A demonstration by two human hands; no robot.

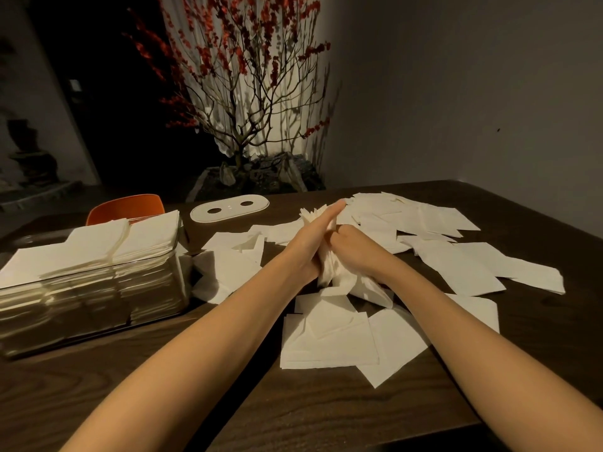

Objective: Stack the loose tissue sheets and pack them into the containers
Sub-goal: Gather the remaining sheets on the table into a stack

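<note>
- While both hands press it, the tissue bunch (329, 265) sits mid-table.
- Left hand (313, 236) lies flat; right hand (355, 246) curls around it.
- Soft, light, floppy: hold both sides.
- Container (94, 288) at nine o'clock.

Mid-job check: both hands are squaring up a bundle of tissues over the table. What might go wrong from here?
1. The tissue bundle between the left hand and right hand looks crumpled at its lower end; sheets could crease or slip out.
2. The clear container already looks heaped above its rim, so adding more may topple sheets or keep the white lid from seating.
</note>
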